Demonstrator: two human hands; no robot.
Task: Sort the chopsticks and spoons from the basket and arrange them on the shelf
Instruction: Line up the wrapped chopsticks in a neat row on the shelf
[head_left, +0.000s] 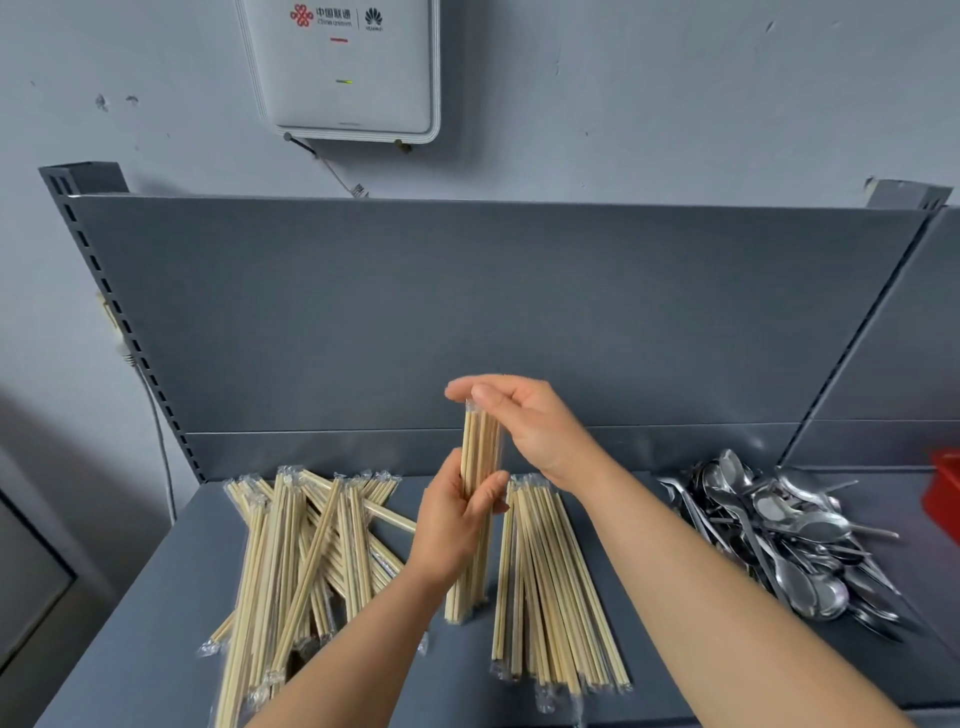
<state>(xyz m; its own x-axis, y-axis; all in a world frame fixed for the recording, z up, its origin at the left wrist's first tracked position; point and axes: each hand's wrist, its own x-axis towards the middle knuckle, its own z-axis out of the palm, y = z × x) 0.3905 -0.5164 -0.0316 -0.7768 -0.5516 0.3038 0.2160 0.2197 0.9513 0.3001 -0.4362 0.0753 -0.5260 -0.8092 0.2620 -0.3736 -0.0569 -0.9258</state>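
Observation:
My left hand grips a bundle of wrapped wooden chopsticks standing upright, its lower ends on the grey shelf. My right hand is over the bundle's top end, with straight fingers touching it. A loose, crossed heap of wrapped chopsticks lies to the left. A tidy row of wrapped chopsticks lies just right of the bundle. A pile of metal spoons sits at the right end of the shelf.
A red basket shows at the right edge beside the spoons. The shelf's grey back panel rises behind everything, with slotted uprights at both sides. A white router hangs on the wall above.

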